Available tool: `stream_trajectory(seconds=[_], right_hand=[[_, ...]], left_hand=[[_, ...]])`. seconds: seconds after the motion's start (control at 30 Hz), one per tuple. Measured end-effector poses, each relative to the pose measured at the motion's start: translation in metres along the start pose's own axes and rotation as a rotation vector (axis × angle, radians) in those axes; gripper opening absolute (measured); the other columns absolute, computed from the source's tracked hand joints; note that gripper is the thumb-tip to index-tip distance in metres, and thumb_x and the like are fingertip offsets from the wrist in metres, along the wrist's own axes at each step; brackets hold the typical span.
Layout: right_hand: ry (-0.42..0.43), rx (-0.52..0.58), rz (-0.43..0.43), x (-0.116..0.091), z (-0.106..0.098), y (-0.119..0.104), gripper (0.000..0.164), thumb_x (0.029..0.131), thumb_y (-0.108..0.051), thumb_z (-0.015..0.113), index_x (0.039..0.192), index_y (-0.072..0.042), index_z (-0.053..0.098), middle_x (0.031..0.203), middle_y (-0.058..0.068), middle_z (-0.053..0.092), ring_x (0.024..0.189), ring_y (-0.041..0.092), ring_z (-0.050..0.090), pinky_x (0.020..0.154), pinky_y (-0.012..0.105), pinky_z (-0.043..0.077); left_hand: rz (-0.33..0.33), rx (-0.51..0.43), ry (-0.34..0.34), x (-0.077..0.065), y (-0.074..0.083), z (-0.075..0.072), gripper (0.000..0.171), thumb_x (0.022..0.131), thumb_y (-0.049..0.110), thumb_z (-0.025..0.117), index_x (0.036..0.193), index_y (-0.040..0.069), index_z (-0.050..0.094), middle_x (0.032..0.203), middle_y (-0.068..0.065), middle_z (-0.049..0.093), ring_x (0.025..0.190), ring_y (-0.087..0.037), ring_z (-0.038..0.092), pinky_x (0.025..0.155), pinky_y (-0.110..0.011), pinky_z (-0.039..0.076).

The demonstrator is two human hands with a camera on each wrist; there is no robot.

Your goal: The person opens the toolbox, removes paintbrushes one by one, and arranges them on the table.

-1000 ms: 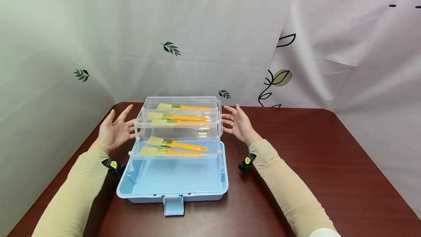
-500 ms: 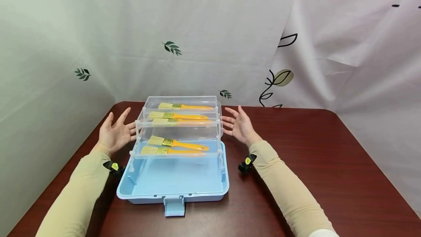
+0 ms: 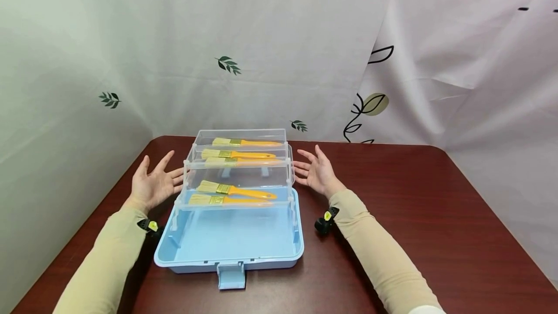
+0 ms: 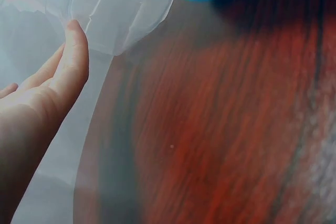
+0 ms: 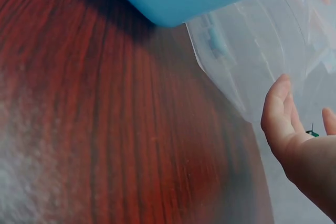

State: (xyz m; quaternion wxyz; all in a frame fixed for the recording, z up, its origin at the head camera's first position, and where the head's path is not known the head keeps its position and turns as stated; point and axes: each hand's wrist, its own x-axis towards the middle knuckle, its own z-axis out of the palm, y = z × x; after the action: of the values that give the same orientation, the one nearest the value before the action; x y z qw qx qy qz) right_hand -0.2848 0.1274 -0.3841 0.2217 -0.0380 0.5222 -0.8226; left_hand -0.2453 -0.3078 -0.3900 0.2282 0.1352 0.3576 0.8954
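A light blue storage box [image 3: 235, 236] stands open in the head view, its front latch [image 3: 231, 276] hanging down. Above its base, clear trays [image 3: 237, 164] are raised in tiers. Paintbrushes with yellow handles lie in them, among them a lower brush [image 3: 237, 190] and a top brush [image 3: 248, 142]. My left hand [image 3: 152, 184] is at the left of the trays, fingers spread and palm inward. On the opposite side my right hand [image 3: 318, 171] mirrors it, fingers extended. Fingertips overlap the clear lid [image 5: 247, 45] in both wrist views; whether they touch it, I cannot tell.
The box rests on a dark red wooden table [image 3: 392, 217]. Behind and at the sides hangs a pale curtain [image 3: 261, 38] with leaf prints. Each wrist carries a strapped black camera, such as the right camera [image 3: 324, 223].
Both hands have lowered slightly toward me, still with fingers extended. The left side of the raised trays has shifted a little to the right. The box base has hardly moved.
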Motion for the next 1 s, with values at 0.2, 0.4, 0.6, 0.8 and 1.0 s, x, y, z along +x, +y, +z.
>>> stream_trajectory(seconds=[0.2,0.4,0.6,0.8,1.0], right_hand=[[0.003,0.031,0.027,-0.002,-0.001,0.000,0.068,0.098,-0.058,0.016,0.151,-0.016,0.019,0.153,0.022,0.022,0.139,0.035,0.026,0.081,0.033,0.048],[0.014,0.035,0.049,-0.001,-0.001,0.000,0.069,0.098,-0.057,0.019,0.151,-0.013,0.019,0.153,0.021,0.022,0.138,0.033,0.028,0.080,0.031,0.049],[0.060,0.044,0.050,-0.003,-0.001,0.000,0.069,0.098,-0.056,0.022,0.150,-0.011,0.021,0.151,0.021,0.024,0.134,0.031,0.030,0.087,0.032,0.045],[0.088,0.043,-0.014,-0.012,-0.001,-0.003,0.071,0.095,-0.059,0.036,0.145,-0.008,0.033,0.135,0.017,0.040,0.116,0.022,0.044,0.089,0.031,0.043],[0.111,0.138,-0.002,-0.015,-0.002,-0.010,0.050,0.098,-0.049,0.031,0.129,-0.011,0.044,0.117,0.009,0.043,0.110,0.019,0.043,0.087,0.030,0.042]], left_hand=[[0.001,-0.036,0.022,-0.002,0.000,0.002,0.063,0.094,0.063,0.029,0.149,0.045,0.002,0.150,-0.004,-0.034,0.119,-0.031,0.054,0.099,-0.047,0.044],[0.002,-0.014,0.044,-0.006,0.001,0.001,0.060,0.094,0.063,0.030,0.148,0.041,0.018,0.153,-0.003,-0.030,0.120,-0.029,0.054,0.099,-0.047,0.044],[0.029,-0.004,0.035,-0.010,0.003,0.002,0.059,0.095,0.062,0.030,0.147,0.035,0.027,0.148,-0.010,0.030,0.122,-0.030,0.052,0.099,-0.048,0.042],[0.045,-0.103,-0.069,-0.013,0.009,0.008,0.057,0.097,0.058,0.028,0.145,0.028,0.036,0.133,-0.014,0.052,0.124,-0.035,0.049,0.101,-0.051,0.040],[0.051,-0.007,-0.185,-0.013,0.015,0.022,0.054,0.101,0.048,0.013,0.148,0.025,0.027,0.139,-0.014,0.047,0.128,-0.034,0.046,0.105,-0.049,0.039]])
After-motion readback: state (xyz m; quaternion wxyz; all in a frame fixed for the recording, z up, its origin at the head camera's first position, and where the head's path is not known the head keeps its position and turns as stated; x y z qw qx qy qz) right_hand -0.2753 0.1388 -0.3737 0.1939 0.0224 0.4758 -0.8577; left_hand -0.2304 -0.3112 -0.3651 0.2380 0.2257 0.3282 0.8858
